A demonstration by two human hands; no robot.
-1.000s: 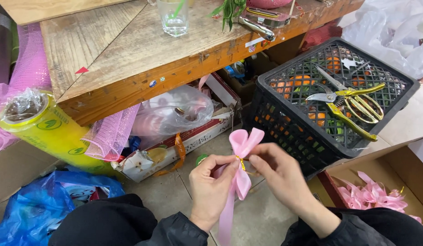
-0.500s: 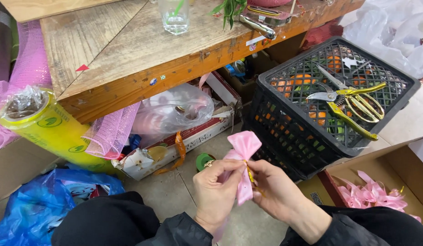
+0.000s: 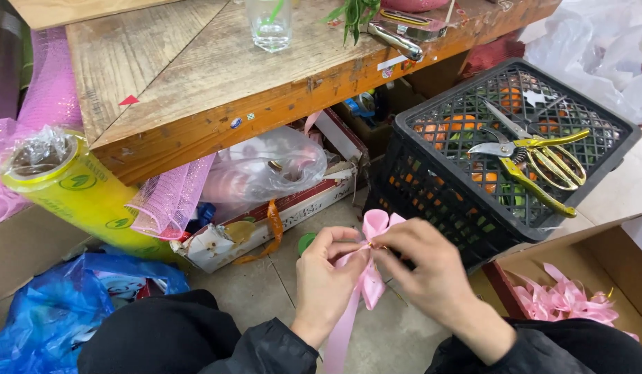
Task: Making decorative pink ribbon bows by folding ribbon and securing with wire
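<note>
A pink ribbon bow (image 3: 373, 226) is pinched at its knot between both of my hands, low in the middle of the view. My left hand (image 3: 326, 277) grips the bow's centre from the left, and its long tail hangs down past my wrist. My right hand (image 3: 425, 266) closes on the same knot from the right, fingertips meeting my left thumb. A thin gold wire shows at the knot. The lower loops of the bow are hidden behind my fingers.
An upturned black plastic crate (image 3: 431, 138) at right carries gold-handled scissors (image 3: 542, 161). A cardboard box (image 3: 604, 256) at lower right holds several pink bows (image 3: 563, 301). A wooden table (image 3: 196, 76) with a glass (image 3: 269, 24) stands ahead. A yellow film roll (image 3: 85, 197) and a blue bag (image 3: 65, 305) lie at left.
My hands have drawn closer around the bow's knot. The bow has tilted from upright loops to folded over, and my right fingers now cover more of it.
</note>
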